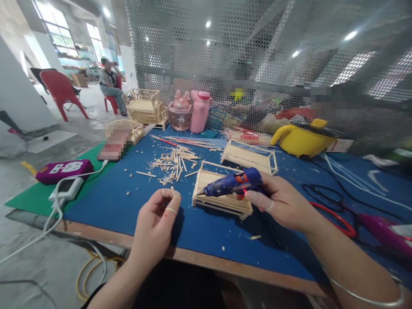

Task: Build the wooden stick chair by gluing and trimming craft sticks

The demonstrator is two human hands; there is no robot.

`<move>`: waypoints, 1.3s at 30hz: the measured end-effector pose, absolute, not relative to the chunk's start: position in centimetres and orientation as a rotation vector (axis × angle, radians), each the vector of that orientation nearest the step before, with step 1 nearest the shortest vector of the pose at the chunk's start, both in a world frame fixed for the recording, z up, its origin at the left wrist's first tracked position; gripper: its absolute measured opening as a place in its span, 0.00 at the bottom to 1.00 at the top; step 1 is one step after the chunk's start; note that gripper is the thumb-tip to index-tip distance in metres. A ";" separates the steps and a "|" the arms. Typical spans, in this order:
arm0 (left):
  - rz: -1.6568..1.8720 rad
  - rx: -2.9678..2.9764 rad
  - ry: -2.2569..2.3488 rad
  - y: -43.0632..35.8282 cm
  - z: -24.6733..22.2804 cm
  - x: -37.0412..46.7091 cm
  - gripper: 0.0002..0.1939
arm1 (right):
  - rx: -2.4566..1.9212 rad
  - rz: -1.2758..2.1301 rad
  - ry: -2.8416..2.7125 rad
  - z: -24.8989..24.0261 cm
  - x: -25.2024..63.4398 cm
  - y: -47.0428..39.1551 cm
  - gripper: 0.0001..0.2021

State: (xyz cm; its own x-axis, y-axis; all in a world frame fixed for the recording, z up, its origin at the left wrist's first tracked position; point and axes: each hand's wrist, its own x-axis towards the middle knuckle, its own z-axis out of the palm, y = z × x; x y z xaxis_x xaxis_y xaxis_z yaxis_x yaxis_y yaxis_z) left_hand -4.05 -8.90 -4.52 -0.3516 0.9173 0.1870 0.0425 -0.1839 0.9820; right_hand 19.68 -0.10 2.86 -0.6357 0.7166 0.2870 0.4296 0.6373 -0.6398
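Observation:
My right hand (280, 199) is wrapped round a blue hot glue gun (225, 183), its nozzle pointing left and a small red light glowing near the trigger. Pinched between the thumb and forefinger of my left hand (157, 223) is a short wooden stick (173, 189), mostly hidden by the fingers. Beneath the glue gun stands a small wooden stick frame (222, 206) with a slatted top, partly covered by the gun. Behind it sits a second slatted stick frame (249, 158). Loose cut sticks (177, 161) lie in a pile beyond my left hand.
Larger stick models (146, 107) stand at the back left, beside a pink bottle (200, 111). A phone (115, 143) and a purple case (64, 171) lie left among white cables. A yellow pot (302, 138) and dark cords (325, 193) are right. A person sits far left.

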 end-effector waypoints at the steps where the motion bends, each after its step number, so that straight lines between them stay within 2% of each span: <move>1: 1.609 1.170 1.383 -8.9 -4.5 -4.0 0.10 | -0.894 0.707 -2.336 2.8 19.6 -0.1 0.11; 17: 1.549 1.208 1.390 -9.0 -4.5 -4.0 0.09 | -0.902 0.548 -2.417 2.8 19.4 0.0 0.15; 24: 1.551 1.200 1.394 -9.0 -4.4 -4.0 0.09 | -0.878 0.521 -2.412 2.5 19.2 -0.2 0.12; 31: 1.560 1.205 1.385 -8.9 -4.6 -3.9 0.09 | -1.066 0.403 -2.022 3.1 21.0 1.8 0.17; 35: 1.542 1.213 1.392 -8.9 -4.9 -3.9 0.10 | -1.347 0.155 -1.823 3.4 25.4 4.9 0.17; 39: 1.528 1.247 1.409 -8.9 -5.1 -4.0 0.12 | -1.597 -0.168 -2.009 3.0 27.8 7.3 0.20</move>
State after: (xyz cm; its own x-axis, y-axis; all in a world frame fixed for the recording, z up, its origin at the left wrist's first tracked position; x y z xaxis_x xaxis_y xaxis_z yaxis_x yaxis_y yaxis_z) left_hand -3.96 -8.85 -5.07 -0.2891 0.9390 0.1863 0.1101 -0.1607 0.9808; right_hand 27.81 7.25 2.98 -0.1315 0.8583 0.4960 0.9288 0.2816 -0.2411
